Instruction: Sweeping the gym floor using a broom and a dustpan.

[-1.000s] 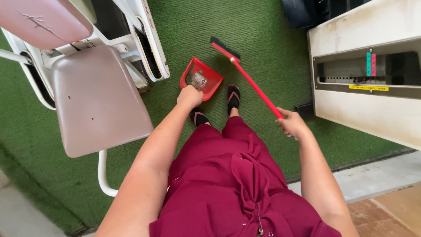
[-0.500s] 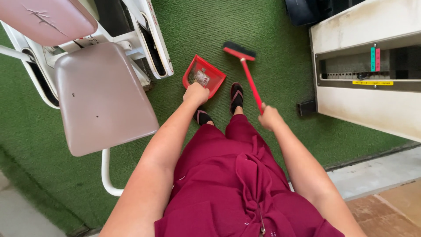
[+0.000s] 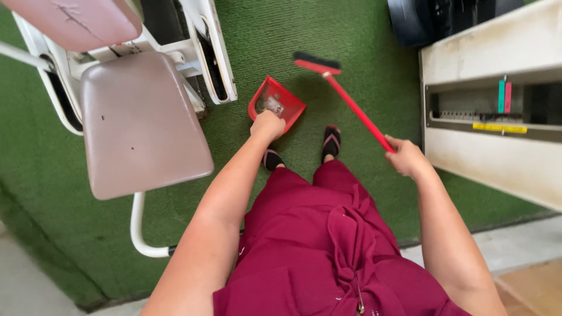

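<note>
My left hand (image 3: 267, 124) grips the handle of a red dustpan (image 3: 277, 103) resting on green artificial turf, with some litter inside it. My right hand (image 3: 406, 158) holds the red handle of a small broom (image 3: 351, 103). Its black bristle head (image 3: 316, 61) touches the turf just beyond and right of the dustpan. My two feet in black sandals (image 3: 331, 141) stand right behind the pan. I wear maroon clothing (image 3: 328, 246).
A worn pink seat (image 3: 140, 123) on a white metal frame (image 3: 208, 52) stands at left. At right sits a cream machine cabinet (image 3: 497, 105) with a dark slot. A dark object (image 3: 433, 17) lies at top right. Bare concrete floor (image 3: 515, 246) borders the green turf (image 3: 263, 29).
My right hand swung outward to the right, tilting the broom handle; the bristle head stayed near the dustpan's far side. My right foot stepped right. The dustpan hand held still.
</note>
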